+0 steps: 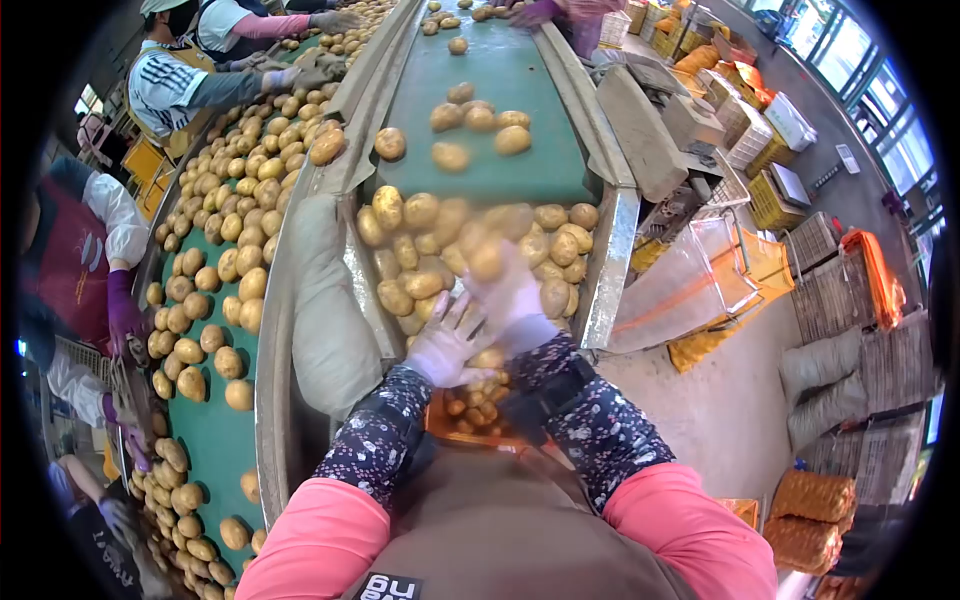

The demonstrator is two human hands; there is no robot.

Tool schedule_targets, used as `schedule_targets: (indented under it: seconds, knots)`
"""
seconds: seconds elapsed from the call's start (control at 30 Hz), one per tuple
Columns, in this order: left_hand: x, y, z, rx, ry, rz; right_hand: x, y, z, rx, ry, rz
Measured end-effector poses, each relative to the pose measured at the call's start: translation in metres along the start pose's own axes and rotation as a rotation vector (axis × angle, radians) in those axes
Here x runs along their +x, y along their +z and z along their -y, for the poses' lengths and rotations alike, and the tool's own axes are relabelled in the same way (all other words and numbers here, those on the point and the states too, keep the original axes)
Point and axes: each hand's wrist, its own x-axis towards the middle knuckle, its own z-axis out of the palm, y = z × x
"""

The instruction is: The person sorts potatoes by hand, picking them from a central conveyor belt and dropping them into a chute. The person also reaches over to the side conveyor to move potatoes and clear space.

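Note:
My left hand (448,342), in a pale glove, is open with its fingers spread over the near edge of a heap of potatoes (405,248). Beside it, my right hand (510,298), also gloved, is smeared by motion. A blurred potato (485,260) is right at its fingertips; I cannot tell whether the fingers grip it. The heap lies at the low end of a green conveyor belt (415,95), between metal side walls. Below my hands, more potatoes (475,405) show in an orange container (440,420) close to my apron.
On the left, a second green belt (205,410) carries many potatoes, with several workers along it. A grey padded bag (325,300) lies on the rail by my left arm. Right of me are a netted frame (700,280), stacked crates (835,265) and filled sacks (810,515).

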Motion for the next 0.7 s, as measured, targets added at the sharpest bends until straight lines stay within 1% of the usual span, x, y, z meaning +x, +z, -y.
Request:
schedule_targets:
  seconds: [0.07, 0.13, 0.17, 0.23, 0.3, 0.33, 0.37, 0.43, 0.47, 0.53, 0.6, 0.7]
  knots:
    - [0.002, -0.004, -0.001, 0.074, -0.035, 0.096, 0.0, 0.012, -0.025, -0.002, -0.072, 0.261]
    - [0.002, 0.001, 0.0, -0.045, -0.039, 0.044, -0.026, 0.024, -0.022, -0.255, -0.225, 0.669]
    - [0.0, 0.007, 0.001, -0.109, -0.04, 0.02, -0.064, 0.053, 0.008, -0.656, -0.431, 0.723]
    - [-0.001, 0.018, 0.005, -0.232, -0.043, -0.036, -0.078, 0.062, 0.03, -1.05, -0.63, 0.672]
    - [-0.002, 0.024, 0.007, -0.356, -0.053, -0.098, -0.043, 0.036, 0.045, -1.021, -0.615, 0.514]
    - [0.001, 0.003, 0.003, -0.049, -0.001, 0.023, -0.026, 0.016, 0.051, -1.325, -0.645, 0.255]
    - [0.0, 0.009, 0.005, -0.027, 0.005, -0.093, -0.013, -0.006, 0.056, -1.612, -0.66, -0.028]
    - [-0.001, 0.027, 0.008, 0.015, 0.017, -0.322, -0.008, -0.041, 0.066, -1.762, -0.632, -0.318]
    - [-0.001, 0.025, 0.008, -0.053, -0.009, -0.342, 0.0, -0.059, 0.058, -1.768, -0.634, -0.326]
    - [0.001, 0.025, 0.006, -0.015, -0.098, -0.398, 0.015, -0.089, 0.037, -1.775, -0.637, -0.345]
    - [0.005, 0.017, 0.003, -0.023, -0.191, -0.428, 0.007, -0.082, 0.048, -1.702, -0.511, -0.277]
    - [0.004, 0.008, 0.002, -0.016, -0.157, -0.369, 0.002, -0.074, 0.061, -1.595, -0.337, -0.144]
